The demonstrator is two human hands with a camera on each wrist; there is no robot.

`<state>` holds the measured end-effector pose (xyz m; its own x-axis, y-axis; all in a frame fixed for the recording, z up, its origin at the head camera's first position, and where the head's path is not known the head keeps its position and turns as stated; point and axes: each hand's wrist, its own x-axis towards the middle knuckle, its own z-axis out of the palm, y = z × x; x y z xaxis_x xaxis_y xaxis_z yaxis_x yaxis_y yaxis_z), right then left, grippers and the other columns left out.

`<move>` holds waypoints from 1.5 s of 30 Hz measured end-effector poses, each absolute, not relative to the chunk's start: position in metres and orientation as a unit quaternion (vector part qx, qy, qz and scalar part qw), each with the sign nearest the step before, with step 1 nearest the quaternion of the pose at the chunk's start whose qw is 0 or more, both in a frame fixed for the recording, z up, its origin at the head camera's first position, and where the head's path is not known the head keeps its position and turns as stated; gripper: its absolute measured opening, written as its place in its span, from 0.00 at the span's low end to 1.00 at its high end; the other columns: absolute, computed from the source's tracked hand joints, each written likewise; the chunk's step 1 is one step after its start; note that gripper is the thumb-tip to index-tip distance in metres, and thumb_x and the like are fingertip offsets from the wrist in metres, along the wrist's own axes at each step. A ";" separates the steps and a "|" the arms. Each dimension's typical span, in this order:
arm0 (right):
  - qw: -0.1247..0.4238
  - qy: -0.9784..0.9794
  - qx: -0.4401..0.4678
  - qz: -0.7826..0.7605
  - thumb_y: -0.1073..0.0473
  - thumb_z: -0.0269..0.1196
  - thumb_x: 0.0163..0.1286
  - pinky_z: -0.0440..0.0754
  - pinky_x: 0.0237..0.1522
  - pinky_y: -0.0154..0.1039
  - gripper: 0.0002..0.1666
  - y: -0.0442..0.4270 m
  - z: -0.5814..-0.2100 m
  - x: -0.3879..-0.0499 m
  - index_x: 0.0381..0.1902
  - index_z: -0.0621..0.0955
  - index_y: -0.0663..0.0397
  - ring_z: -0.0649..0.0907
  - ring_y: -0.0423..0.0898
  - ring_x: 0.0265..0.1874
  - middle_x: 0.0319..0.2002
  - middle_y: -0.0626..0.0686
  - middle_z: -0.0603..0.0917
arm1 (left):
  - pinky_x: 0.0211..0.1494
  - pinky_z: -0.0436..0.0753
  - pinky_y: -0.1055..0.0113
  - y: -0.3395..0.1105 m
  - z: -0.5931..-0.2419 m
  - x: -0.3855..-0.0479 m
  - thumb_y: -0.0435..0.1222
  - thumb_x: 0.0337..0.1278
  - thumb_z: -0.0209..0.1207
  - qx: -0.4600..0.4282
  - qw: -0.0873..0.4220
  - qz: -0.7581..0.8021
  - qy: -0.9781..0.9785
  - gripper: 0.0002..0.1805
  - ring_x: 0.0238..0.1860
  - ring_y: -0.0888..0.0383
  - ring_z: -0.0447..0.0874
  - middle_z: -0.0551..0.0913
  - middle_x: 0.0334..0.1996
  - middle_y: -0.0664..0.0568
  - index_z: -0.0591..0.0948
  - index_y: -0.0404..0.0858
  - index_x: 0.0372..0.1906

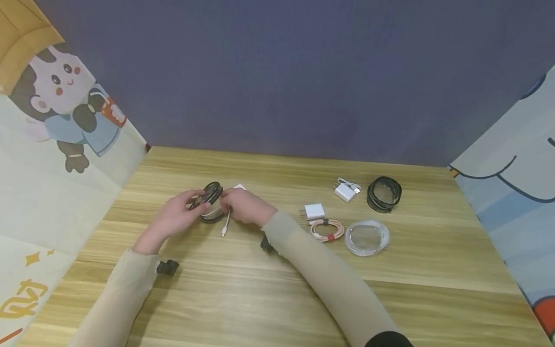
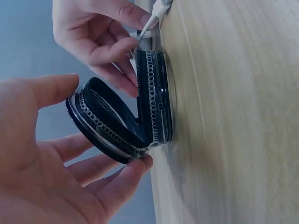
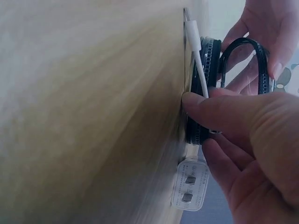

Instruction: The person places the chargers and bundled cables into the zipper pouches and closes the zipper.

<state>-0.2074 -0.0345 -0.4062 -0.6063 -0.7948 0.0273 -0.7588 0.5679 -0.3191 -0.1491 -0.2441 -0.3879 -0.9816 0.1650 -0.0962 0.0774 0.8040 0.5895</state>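
A round clear case with black zippered rims [image 2: 152, 93] stands hinged apart on the table, its lid [image 2: 105, 123] tilted up. My left hand [image 1: 178, 214] holds that lid between thumb and fingers. At the case's other side, my right hand [image 1: 248, 206] pinches a short white cable, whose plug [image 1: 224, 231] hangs over the near edge of the case. In the right wrist view the cable [image 3: 202, 70] runs from my thumb across the case. A white charger [image 3: 190, 185] with two metal prongs lies beside my right fingers.
To the right lie a white charger with cable [image 1: 345, 192], another charger [image 1: 314, 211], a coiled pink cable [image 1: 327, 237], a round black-rimmed case [image 1: 376, 206] and a round clear case [image 1: 382, 246]. A blue-grey wall stands behind the table [image 1: 243, 299].
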 end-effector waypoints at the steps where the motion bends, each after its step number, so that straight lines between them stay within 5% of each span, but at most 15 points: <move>1: 0.060 0.884 -0.439 -0.149 0.71 0.68 0.58 0.74 0.61 0.31 0.11 -0.035 -0.406 -0.207 0.36 0.87 0.50 0.81 0.46 0.55 0.55 0.51 0.83 | 0.63 0.70 0.36 -0.244 -0.388 -0.149 0.57 0.69 0.54 0.064 0.071 0.306 0.947 0.36 0.64 0.31 0.70 0.71 0.66 0.32 0.70 0.37 0.70; 8: 0.050 0.884 -0.443 -0.137 0.62 0.70 0.64 0.74 0.61 0.31 0.05 -0.035 -0.409 -0.210 0.39 0.89 0.50 0.82 0.45 0.54 0.55 0.50 0.83 | 0.64 0.70 0.36 -0.243 -0.389 -0.149 0.57 0.69 0.53 0.070 0.065 0.304 0.948 0.35 0.63 0.31 0.71 0.71 0.66 0.32 0.70 0.36 0.69; 13: 0.050 0.890 -0.411 -0.189 0.65 0.66 0.67 0.71 0.64 0.33 0.09 -0.034 -0.409 -0.211 0.43 0.88 0.50 0.81 0.45 0.56 0.54 0.50 0.84 | 0.64 0.70 0.36 -0.243 -0.389 -0.149 0.57 0.69 0.54 0.072 0.065 0.310 0.946 0.36 0.63 0.31 0.71 0.71 0.66 0.32 0.70 0.36 0.69; 20: 0.019 0.896 -0.381 -0.225 0.68 0.60 0.69 0.79 0.55 0.31 0.13 -0.035 -0.407 -0.210 0.45 0.88 0.53 0.85 0.43 0.46 0.45 0.48 0.88 | 0.63 0.71 0.36 -0.243 -0.388 -0.148 0.57 0.69 0.54 0.069 0.074 0.315 0.944 0.36 0.64 0.32 0.71 0.70 0.67 0.34 0.70 0.36 0.70; 28: 0.014 0.903 -0.341 -0.260 0.62 0.63 0.70 0.81 0.52 0.33 0.12 -0.040 -0.408 -0.208 0.49 0.86 0.54 0.85 0.43 0.45 0.46 0.50 0.88 | 0.63 0.71 0.36 -0.244 -0.390 -0.147 0.56 0.70 0.54 0.074 0.064 0.324 0.941 0.34 0.63 0.31 0.71 0.71 0.67 0.34 0.71 0.36 0.68; 45: 0.009 0.922 -0.254 -0.292 0.59 0.69 0.67 0.82 0.45 0.31 0.04 -0.047 -0.408 -0.201 0.39 0.88 0.49 0.85 0.41 0.41 0.41 0.46 0.88 | 0.64 0.71 0.37 -0.244 -0.391 -0.148 0.57 0.69 0.54 0.070 0.064 0.324 0.941 0.35 0.63 0.33 0.72 0.70 0.68 0.35 0.71 0.36 0.68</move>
<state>-0.2007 -0.0466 -0.4078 -0.8706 -0.4737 0.1326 -0.4637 0.7005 -0.5424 -0.1480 -0.2442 -0.3911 -0.9818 0.1738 -0.0760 0.0903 0.7805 0.6186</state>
